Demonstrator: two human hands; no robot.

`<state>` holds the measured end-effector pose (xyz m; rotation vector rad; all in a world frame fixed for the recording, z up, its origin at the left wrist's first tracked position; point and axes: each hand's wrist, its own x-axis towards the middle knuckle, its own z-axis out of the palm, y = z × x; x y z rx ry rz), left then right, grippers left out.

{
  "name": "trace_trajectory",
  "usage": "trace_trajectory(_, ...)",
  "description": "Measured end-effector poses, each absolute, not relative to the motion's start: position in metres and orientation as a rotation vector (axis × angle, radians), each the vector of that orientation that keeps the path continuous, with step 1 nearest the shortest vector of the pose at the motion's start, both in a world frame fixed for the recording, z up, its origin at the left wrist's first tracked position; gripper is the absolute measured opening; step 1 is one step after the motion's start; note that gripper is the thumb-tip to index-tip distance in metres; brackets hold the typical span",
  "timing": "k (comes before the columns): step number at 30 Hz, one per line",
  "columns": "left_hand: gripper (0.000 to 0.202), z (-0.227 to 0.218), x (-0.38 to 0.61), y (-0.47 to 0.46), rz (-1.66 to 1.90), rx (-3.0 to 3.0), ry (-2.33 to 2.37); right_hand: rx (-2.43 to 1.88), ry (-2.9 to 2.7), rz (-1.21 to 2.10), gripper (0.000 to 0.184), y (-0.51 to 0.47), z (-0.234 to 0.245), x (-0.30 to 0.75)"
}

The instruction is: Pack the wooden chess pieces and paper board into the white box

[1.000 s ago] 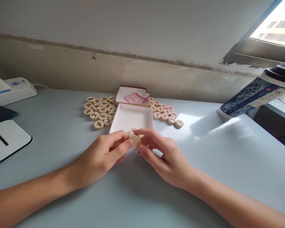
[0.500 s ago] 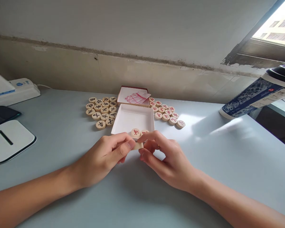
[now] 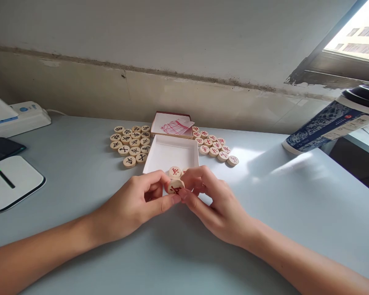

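Between my two hands is a round Chinese chess piece (image 3: 175,187), its red character tilted up toward me. The fingertips of my left hand (image 3: 146,196) pinch its left and lower edge. My right hand (image 3: 213,200) has thumb and fingers closed at its right edge. Just beyond is an open white box (image 3: 172,151), where a red-marked piece (image 3: 175,172) lies at the near side. Another piece beside it is mostly hidden by my right fingers.
Black-marked pieces (image 3: 129,162) sit in rows left of the box, red-marked pieces (image 3: 214,151) to its right. The box lid (image 3: 156,123) behind holds a folded red-lined sheet (image 3: 178,126). A patterned cup (image 3: 329,123) stands right; a white device (image 3: 15,184), phone (image 3: 4,148) and power strip (image 3: 33,114) lie left.
The held piece has turned from edge-on to show its red character. My left thumb has moved lower along it. A green light now shows on the white device.
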<state>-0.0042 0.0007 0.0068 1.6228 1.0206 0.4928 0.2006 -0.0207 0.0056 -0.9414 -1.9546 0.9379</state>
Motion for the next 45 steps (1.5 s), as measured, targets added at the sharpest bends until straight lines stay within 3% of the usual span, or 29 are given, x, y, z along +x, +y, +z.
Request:
trace_trajectory(4,0.028,0.006,-0.005,0.001,0.501,1.659,1.031,-1.006,-1.984,0.956,0.021,-0.02,0.009,0.199)
trace_trajectory(11,0.037,0.012,-0.004,0.001,0.509,1.643,1.026,-1.054,-1.95,0.875,0.008,-0.02,0.014,0.197)
trace_trajectory(16,0.049,0.012,-0.007,0.0,0.509,1.651,0.997,-0.977,-1.984,0.835,0.017,-0.021,0.01,0.198)
trace_trajectory(31,0.023,0.009,-0.004,0.0,0.514,1.688,1.014,-0.948,-1.961,0.914,0.012,-0.021,0.005,0.2)
trace_trajectory(35,0.021,0.008,-0.003,0.0,0.527,1.694,1.041,-1.017,-1.988,0.872,0.024,-0.02,0.005,0.199)
trace_trajectory(41,0.02,0.008,-0.003,-0.001,0.543,1.697,1.034,-1.073,-2.013,0.841,0.012,-0.021,0.012,0.199)
trace_trajectory(45,0.023,0.011,-0.005,-0.002,0.536,1.681,1.016,-1.058,-1.998,0.781,0.014,-0.022,0.012,0.198)
